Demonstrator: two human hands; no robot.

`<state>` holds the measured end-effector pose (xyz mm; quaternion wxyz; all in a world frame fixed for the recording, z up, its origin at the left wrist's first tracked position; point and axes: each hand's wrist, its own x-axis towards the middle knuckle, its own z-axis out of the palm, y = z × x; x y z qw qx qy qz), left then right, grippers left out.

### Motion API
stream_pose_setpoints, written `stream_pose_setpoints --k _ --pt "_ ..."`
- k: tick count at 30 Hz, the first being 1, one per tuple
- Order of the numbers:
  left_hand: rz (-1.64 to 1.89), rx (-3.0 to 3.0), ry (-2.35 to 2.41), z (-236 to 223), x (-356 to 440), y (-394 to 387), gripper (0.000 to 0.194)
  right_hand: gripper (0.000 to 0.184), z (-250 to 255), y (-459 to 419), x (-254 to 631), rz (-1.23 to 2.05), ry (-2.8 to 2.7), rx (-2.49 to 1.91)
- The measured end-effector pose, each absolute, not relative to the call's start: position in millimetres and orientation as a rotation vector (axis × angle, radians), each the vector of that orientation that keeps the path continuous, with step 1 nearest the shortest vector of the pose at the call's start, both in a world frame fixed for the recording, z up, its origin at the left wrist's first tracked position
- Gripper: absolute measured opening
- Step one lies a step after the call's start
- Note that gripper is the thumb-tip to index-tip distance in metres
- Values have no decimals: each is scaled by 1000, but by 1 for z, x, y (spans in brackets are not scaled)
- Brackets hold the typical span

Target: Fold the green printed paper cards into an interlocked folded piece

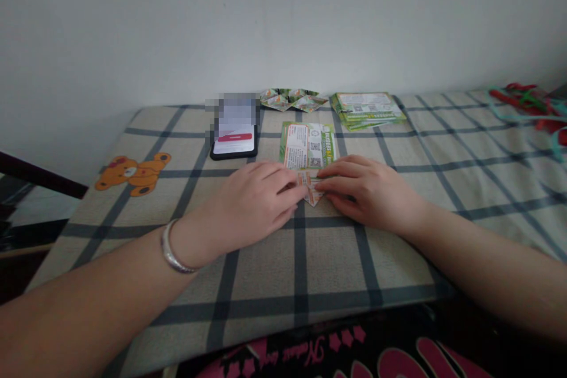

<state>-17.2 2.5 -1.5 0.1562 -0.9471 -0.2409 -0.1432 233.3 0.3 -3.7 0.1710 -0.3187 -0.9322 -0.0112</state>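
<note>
A green and white printed leaflet (309, 144) lies flat on the table in front of me, its near end folded to a point towards me. From the left, my left hand (266, 198) presses its curled fingertips on the folded part. My right hand (370, 192) lies opposite, its fingertips pinning the right edge of the same fold and the thumb tucked low. Both hands are closed onto the paper, and the fingers cover some of the folded edges. A silver bangle (170, 251) circles my left wrist.
A black-cased phone (234, 139) lies behind my left hand, its upper part blurred out. Against the wall are folded paper pieces (293, 99) and a stack of leaflets (370, 109). Red and green items (527, 100) lie far right. An orange bear picture (133, 174) marks the checked tablecloth (261, 283).
</note>
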Motion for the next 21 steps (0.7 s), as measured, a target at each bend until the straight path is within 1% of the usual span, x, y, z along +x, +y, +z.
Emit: stream_pose_setpoints --k 4,9,13,21 --pt "-412 -2788 -493 -2 -17 2 30 23 -4 2 234 24 -2612 -881" --pt "-402 -2853 -492 -2 -18 2 32 22 -7 3 235 39 -2573 -892" --pt "-403 -2877 -485 -2 -18 4 34 33 -7 3 233 51 -2567 -885" --pt "-443 -2848 -482 -1 -18 4 27 45 -10 2 234 37 -2578 -936"
